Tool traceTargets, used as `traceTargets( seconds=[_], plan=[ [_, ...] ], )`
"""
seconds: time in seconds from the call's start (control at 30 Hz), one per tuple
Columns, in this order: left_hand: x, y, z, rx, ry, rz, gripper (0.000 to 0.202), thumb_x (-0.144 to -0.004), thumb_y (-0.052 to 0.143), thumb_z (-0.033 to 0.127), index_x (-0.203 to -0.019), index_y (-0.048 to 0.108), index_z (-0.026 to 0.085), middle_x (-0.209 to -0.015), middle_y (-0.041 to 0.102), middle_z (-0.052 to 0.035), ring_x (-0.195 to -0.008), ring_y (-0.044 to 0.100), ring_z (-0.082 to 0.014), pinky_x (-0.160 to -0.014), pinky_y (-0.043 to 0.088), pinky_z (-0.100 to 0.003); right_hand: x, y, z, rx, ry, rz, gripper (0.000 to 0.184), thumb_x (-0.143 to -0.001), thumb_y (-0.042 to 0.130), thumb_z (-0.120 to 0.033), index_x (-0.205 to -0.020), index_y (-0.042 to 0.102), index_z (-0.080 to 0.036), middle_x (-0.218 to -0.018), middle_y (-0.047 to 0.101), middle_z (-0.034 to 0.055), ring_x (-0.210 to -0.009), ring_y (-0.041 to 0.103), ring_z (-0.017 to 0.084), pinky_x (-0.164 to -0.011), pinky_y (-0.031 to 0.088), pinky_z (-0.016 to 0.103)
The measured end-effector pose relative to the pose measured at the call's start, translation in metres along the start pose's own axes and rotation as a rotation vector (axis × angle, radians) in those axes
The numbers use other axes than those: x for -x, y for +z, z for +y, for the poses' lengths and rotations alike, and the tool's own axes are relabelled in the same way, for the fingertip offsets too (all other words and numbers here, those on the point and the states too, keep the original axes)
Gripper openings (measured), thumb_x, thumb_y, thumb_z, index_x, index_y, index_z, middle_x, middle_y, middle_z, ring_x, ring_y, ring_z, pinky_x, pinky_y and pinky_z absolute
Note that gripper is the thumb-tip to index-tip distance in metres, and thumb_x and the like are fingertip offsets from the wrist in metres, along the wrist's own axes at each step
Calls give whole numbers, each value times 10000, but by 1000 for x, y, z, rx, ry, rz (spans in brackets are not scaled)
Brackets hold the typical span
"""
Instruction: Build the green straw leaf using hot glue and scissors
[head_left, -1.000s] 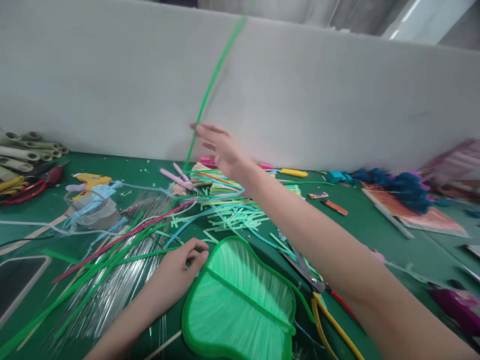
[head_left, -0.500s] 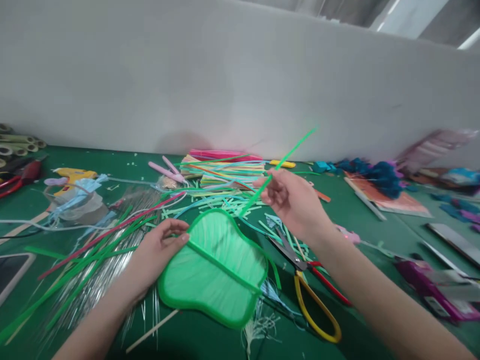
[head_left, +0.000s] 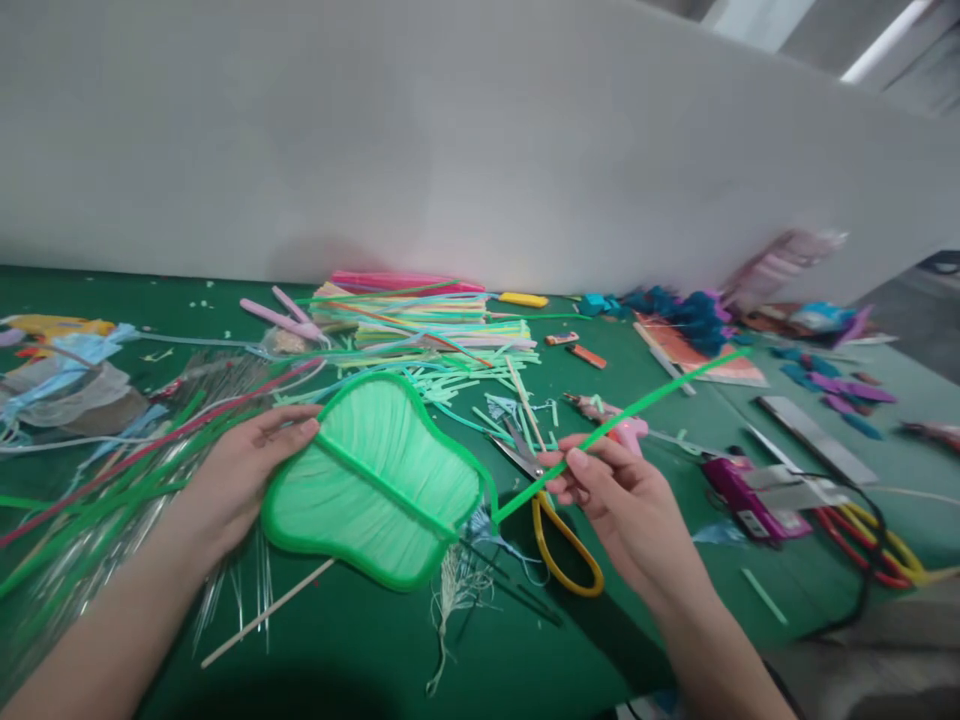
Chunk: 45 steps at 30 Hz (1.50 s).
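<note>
My left hand (head_left: 251, 465) pinches the upper left edge of a green leaf-shaped panel (head_left: 375, 490), which has a thick green rim and a rib across its pleated face. My right hand (head_left: 619, 500) is closed on a long green pipe cleaner (head_left: 637, 405), slanting up to the right. Its lower end bends sharply beside the panel's right corner; whether it is joined there I cannot tell. Behind and below my right fingers lie scissors (head_left: 566, 550) with yellow and red handles, partly hidden. A pale tassel (head_left: 450, 600) lies beneath the panel.
Bundled pastel pipe cleaners (head_left: 420, 320) and cut pieces lie toward the grey wall (head_left: 450, 140). Silver wires (head_left: 225, 385) spread at left near a yellow glue gun (head_left: 60, 325). At right are a purple box-like device (head_left: 750, 500), a pink glue gun (head_left: 626, 432) and a cable.
My right hand has moved down and right, swinging the pipe cleaner to a flatter slant. The view has turned right, and the panel now appears farther left, still in my left hand.
</note>
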<state>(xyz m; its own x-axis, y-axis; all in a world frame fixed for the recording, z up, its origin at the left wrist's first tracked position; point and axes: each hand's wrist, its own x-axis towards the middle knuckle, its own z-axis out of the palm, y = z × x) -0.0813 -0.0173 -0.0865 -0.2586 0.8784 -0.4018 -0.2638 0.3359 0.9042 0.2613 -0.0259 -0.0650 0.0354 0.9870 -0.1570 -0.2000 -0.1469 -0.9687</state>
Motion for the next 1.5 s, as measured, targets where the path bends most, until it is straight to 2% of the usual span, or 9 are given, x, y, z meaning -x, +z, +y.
traceTargets(
  seconds=[0.13, 0.33, 0.47, 0.67, 1.0, 1.17, 1.33, 1.5],
  plan=[
    [-1, -3, -1, 6, -61, -36, 453, -593, 953, 282, -1000, 773, 200, -818, 797, -29, -675, 729, -173, -566, 591, -223, 14, -8, 13, -26, 13, 91, 317, -680, 919, -434, -839, 784, -195, -821, 784, 67, -608, 686, 124, -570, 576, 218],
    [-4, -5, -4, 16, -102, -71, 384, -664, 904, 230, -1028, 785, 198, -891, 814, -53, -710, 749, -173, -592, 603, -224, 23, 1, 30, -26, 82, 35, 317, -741, 874, -479, -856, 771, -201, -860, 787, 62, -680, 714, 137, -627, 592, 229],
    [-3, -3, -4, 45, -94, -109, 365, -672, 893, 229, -1016, 784, 177, -898, 814, -67, -720, 749, -171, -625, 597, -227, 22, 7, 34, -22, 100, 70, 378, -685, 903, -504, -861, 779, -193, -852, 783, 68, -671, 706, 145, -634, 601, 248],
    [3, 0, -2, 68, -103, -178, 440, -663, 908, 264, -1071, 762, 185, -875, 801, -56, -701, 736, -173, -612, 581, -240, 21, 12, 35, -58, 142, 106, 412, -613, 942, -508, -828, 786, -193, -809, 775, 68, -617, 680, 132, -597, 599, 235],
    [7, 5, -6, 49, -73, -195, 428, -645, 932, 261, -1028, 748, 205, -800, 770, -1, -622, 683, -131, -588, 538, -221, 21, 14, 37, -37, 123, 82, 368, -662, 920, -498, -842, 784, -207, -827, 782, 74, -633, 697, 141, -595, 599, 226],
    [10, 10, -6, 111, -52, -208, 394, -691, 892, 339, -1031, 751, 197, -888, 772, -18, -720, 702, -150, -647, 556, -233, 23, 17, 30, -40, 120, 80, 374, -644, 929, -501, -836, 782, -216, -832, 786, 72, -639, 706, 141, -604, 603, 223],
    [17, 11, -7, 130, -70, -281, 416, -705, 878, 259, -1097, 749, 207, -987, 778, -27, -777, 711, -149, -685, 564, -224, 25, 23, 21, -46, 97, 67, 387, -604, 947, -504, -794, 778, -212, -815, 786, 75, -615, 704, 139, -599, 610, 225],
    [20, 11, -7, 157, -83, -319, 355, -726, 865, 281, -1055, 769, 187, -948, 787, -46, -772, 714, -154, -683, 561, -222, 23, 27, 24, -52, 119, 67, 378, -612, 949, -488, -818, 785, -216, -822, 786, 67, -632, 704, 133, -615, 608, 214]
  ],
)
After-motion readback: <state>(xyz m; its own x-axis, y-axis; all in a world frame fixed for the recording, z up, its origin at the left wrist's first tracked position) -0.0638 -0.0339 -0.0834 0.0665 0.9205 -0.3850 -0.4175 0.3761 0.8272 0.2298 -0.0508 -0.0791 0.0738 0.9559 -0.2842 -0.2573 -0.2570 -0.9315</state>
